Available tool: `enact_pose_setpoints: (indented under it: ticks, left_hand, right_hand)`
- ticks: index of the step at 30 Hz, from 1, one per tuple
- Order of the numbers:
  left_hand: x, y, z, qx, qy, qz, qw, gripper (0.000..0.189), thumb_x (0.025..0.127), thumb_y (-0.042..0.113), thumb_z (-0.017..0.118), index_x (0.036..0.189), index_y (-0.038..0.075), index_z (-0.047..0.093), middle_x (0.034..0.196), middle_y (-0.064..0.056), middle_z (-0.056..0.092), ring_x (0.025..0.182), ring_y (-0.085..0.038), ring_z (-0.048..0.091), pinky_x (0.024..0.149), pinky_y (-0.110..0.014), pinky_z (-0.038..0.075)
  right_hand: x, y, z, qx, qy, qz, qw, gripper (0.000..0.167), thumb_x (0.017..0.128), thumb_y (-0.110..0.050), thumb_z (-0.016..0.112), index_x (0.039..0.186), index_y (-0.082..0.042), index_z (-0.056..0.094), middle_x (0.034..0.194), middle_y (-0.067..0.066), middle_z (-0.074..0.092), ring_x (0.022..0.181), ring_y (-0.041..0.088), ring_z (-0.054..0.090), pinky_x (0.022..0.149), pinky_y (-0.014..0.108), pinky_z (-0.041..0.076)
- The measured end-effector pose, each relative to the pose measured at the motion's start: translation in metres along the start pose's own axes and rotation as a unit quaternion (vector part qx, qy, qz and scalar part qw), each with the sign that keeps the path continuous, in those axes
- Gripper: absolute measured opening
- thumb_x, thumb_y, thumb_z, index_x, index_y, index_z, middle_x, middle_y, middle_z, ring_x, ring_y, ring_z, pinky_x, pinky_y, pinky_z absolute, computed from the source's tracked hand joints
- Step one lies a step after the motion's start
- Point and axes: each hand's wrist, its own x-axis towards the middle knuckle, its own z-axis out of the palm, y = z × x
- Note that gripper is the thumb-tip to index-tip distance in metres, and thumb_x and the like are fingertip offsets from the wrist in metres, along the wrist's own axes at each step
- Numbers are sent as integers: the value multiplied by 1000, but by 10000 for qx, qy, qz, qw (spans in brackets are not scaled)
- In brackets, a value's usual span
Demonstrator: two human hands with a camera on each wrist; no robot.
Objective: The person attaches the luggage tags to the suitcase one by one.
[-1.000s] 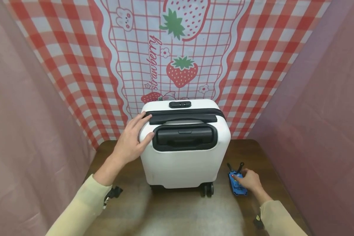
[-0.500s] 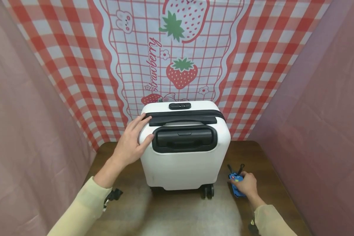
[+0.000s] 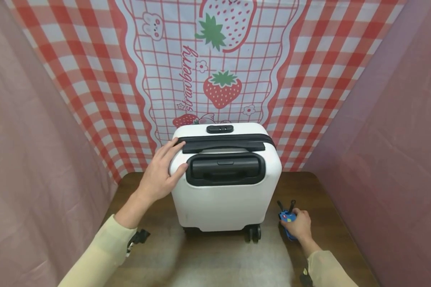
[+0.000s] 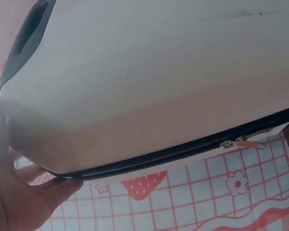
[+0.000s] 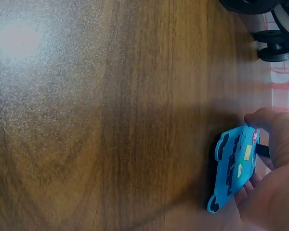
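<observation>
A white suitcase (image 3: 220,207) stands upright on the wooden table, its black telescopic handle (image 3: 225,166) pushed down into the recess. My left hand (image 3: 161,173) rests on its upper left corner, fingers spread and thumb beside the handle recess. In the left wrist view, fingertips touch the shell near the black zipper (image 4: 135,166), and metal zipper pulls (image 4: 245,143) hang farther along. To the right of the suitcase, my right hand (image 3: 299,225) holds a blue luggage tag (image 5: 235,166) by its edges. The tag is tilted up from the table, with its black strap (image 3: 291,206) sticking out at the far end.
Brown wood tabletop (image 3: 215,263) surrounds the suitcase. Black suitcase wheels (image 3: 253,232) stand left of the tag. A red-and-white strawberry cloth (image 3: 222,59) hangs behind, and pink curtains (image 3: 384,131) close off both sides.
My right hand has moved over the luggage tag and taken hold of it, and the tag's near end now shows less. My left hand and the suitcase stay as they were.
</observation>
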Motion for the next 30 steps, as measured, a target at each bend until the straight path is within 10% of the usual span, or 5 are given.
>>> enact_pose_setpoints:
  ticks: [21, 30]
  left_hand:
    - [-2, -2, 1, 4, -66, 6, 10000, 69, 100, 41, 68, 161, 20, 46, 172, -13, 38, 153, -40, 43, 120, -66, 42]
    - [2, -1, -1, -10, -82, 47, 10000, 69, 100, 41, 68, 162, 20, 46, 172, -13, 38, 154, -40, 42, 121, -66, 42]
  right_hand:
    - [0, -39, -70, 476, 1588, -525, 9848, 40, 79, -23, 88, 103, 3, 68, 113, 30, 65, 102, 46, 61, 88, 61, 47]
    - [-9, -101, -129, 1017, 2499, -1636, 9489, 47, 76, -14, 93, 117, -3, 74, 126, 20, 68, 107, 24, 61, 85, 25, 44]
